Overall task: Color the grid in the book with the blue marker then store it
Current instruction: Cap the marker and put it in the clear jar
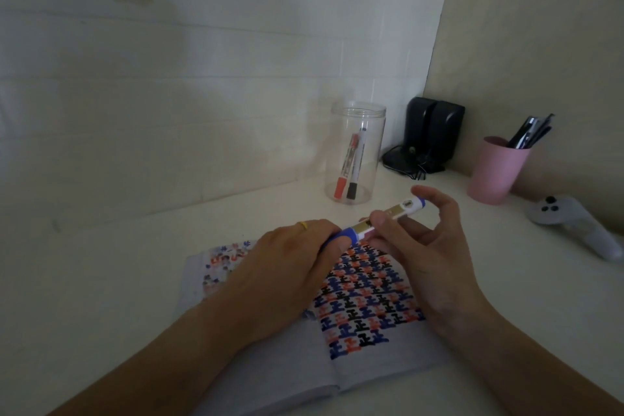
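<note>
An open book [378, 358] lies on the white desk, its right page covered with a grid pattern in blue, red and black. Above it I hold the blue marker [388, 216] level with both hands. My left hand [290, 267], with a yellow ring, is closed around the blue cap end. My right hand [429, 246] pinches the white barrel between thumb and fingers. The marker's tip is hidden under my left fingers. A clear plastic jar [354, 152] behind the book holds a red and a black marker.
A pink cup [494, 176] with pens stands at the right, with black speakers [429, 135] in the corner. A white controller [580, 223] lies at the far right. Walls close in behind and to the right.
</note>
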Tool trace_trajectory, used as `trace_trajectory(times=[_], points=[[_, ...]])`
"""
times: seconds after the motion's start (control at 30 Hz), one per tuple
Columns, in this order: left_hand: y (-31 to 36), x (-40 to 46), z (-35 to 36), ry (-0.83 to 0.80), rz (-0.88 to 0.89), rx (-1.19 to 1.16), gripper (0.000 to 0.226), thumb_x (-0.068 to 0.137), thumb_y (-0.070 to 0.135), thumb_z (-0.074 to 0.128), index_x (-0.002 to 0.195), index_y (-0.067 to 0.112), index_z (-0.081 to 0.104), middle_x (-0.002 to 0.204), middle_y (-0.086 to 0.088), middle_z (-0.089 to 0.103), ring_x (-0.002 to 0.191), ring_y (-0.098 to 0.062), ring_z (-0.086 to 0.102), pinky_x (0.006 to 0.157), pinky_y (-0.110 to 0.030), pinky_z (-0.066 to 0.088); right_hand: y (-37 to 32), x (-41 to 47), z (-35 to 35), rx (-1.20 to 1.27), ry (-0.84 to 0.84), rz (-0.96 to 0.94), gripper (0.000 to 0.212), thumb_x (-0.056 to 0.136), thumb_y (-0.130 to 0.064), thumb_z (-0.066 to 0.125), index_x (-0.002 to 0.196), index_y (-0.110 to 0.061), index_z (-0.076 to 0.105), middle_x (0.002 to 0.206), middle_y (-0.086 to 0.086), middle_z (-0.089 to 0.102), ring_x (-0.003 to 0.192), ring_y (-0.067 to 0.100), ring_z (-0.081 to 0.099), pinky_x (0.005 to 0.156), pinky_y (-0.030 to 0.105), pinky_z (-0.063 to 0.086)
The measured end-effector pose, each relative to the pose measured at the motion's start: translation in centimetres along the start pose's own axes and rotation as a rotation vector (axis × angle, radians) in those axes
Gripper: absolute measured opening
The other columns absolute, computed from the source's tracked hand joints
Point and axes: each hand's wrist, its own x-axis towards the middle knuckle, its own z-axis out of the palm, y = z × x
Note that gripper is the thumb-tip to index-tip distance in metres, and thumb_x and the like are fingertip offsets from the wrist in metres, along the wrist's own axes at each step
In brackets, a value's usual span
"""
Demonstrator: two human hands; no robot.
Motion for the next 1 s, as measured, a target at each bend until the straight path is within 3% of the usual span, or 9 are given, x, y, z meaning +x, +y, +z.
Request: trace_trajectory(times=[0.1, 0.3, 0.43, 0.6, 0.7, 0.8, 0.87, 1.0], points=[[0.7, 0.2, 0.3, 0.004, 0.022, 0.034, 0.041, 0.100, 0.047, 0.024, 0.110, 0.023, 0.057, 0.091, 0.004, 0.067, 0.074, -0.010, 0.060, 0.073, -0.024, 0.048, -0.2, -0.3, 0.3, 0.034, 0.047, -0.013, 0.064, 0.070, -0.022, 0.077, 0.127, -0.020, 0.046, 0.080, 0.006, 0.082, 0.066, 0.017, 0.078, 0.061, 0.020, 0.060], [0.5, -0.1, 0.4, 0.047, 0.006, -0.042, 0.039, 0.098, 0.045, 0.032, 0.106, 0.018, 0.059, 0.084, 0.011, 0.058, 0.063, -0.002, 0.052, 0.068, -0.004, 0.040, -0.3, -1.3, 0.8, 0.100, 0.043, 0.029, 0.052, 0.081, -0.015, 0.076, 0.122, -0.023, 0.045, 0.083, 0.014, 0.082, 0.071, 0.027, 0.079, 0.060, 0.026, 0.061], [0.6, -0.8, 0.3, 0.047, -0.022, -0.137, 0.040, 0.096, 0.050, 0.031, 0.098, 0.022, 0.059, 0.079, 0.012, 0.063, 0.067, -0.008, 0.061, 0.063, -0.012, 0.045, -0.2, -1.3, 1.0, 0.079, -0.012, 0.001, 0.049, 0.085, -0.009, 0.073, 0.121, -0.026, 0.045, 0.084, 0.018, 0.081, 0.072, 0.032, 0.078, 0.066, 0.033, 0.063], [0.7, -0.2, -0.3, -0.020, 0.074, -0.008, 0.050, 0.100, 0.053, 0.021, 0.079, 0.023, 0.056, 0.065, 0.006, 0.057, 0.058, -0.011, 0.052, 0.058, -0.025, 0.042, 0.8, -1.0, 0.5, 0.007, -0.061, 0.050, 0.047, 0.089, -0.013, 0.070, 0.129, -0.032, 0.055, 0.084, 0.020, 0.080, 0.073, 0.031, 0.077, 0.078, 0.043, 0.063], [0.0, 0.4, -1.1, 0.051, 0.130, 0.141, 0.061, 0.099, 0.052, 0.008, 0.087, 0.024, 0.060, 0.074, 0.007, 0.061, 0.065, -0.012, 0.055, 0.064, -0.028, 0.045, 1.7, -0.4, 0.0, -0.047, -0.128, 0.106, 0.051, 0.091, -0.016, 0.068, 0.137, -0.034, 0.058, 0.093, 0.029, 0.075, 0.080, 0.030, 0.071, 0.086, 0.048, 0.060], [-1.3, 0.0, -1.7, 0.053, 0.107, 0.279, 0.065, 0.099, 0.050, 0.002, 0.101, 0.025, 0.061, 0.091, 0.005, 0.066, 0.078, -0.016, 0.055, 0.070, -0.029, 0.037, 1.8, 0.3, 0.0, -0.149, -0.091, 0.125, 0.053, 0.092, -0.014, 0.068, 0.141, -0.030, 0.056, 0.099, 0.029, 0.072, 0.079, 0.024, 0.068, 0.080, 0.038, 0.060], [-2.4, -0.4, -2.0, 0.096, 0.046, 0.299, 0.056, 0.100, 0.049, 0.009, 0.101, 0.027, 0.061, 0.091, 0.007, 0.065, 0.079, -0.014, 0.053, 0.070, -0.029, 0.036, 0.0, 1.7, 0.2, -0.260, -0.037, 0.037, 0.053, 0.094, -0.011, 0.066, 0.142, -0.027, 0.053, 0.099, 0.020, 0.073, 0.079, 0.019, 0.074, 0.075, 0.030, 0.062], [-3.0, -0.3, -2.5, 0.156, 0.011, 0.275, 0.036, 0.100, 0.046, 0.029, 0.100, 0.031, 0.061, 0.085, 0.012, 0.059, 0.076, -0.009, 0.047, 0.070, -0.027, 0.038, -7.5, 7.8, 1.7, -0.350, 0.082, -0.355, 0.049, 0.093, -0.005, 0.065, 0.133, -0.024, 0.045, 0.103, 0.011, 0.073, 0.086, 0.015, 0.076, 0.077, 0.032, 0.063]])
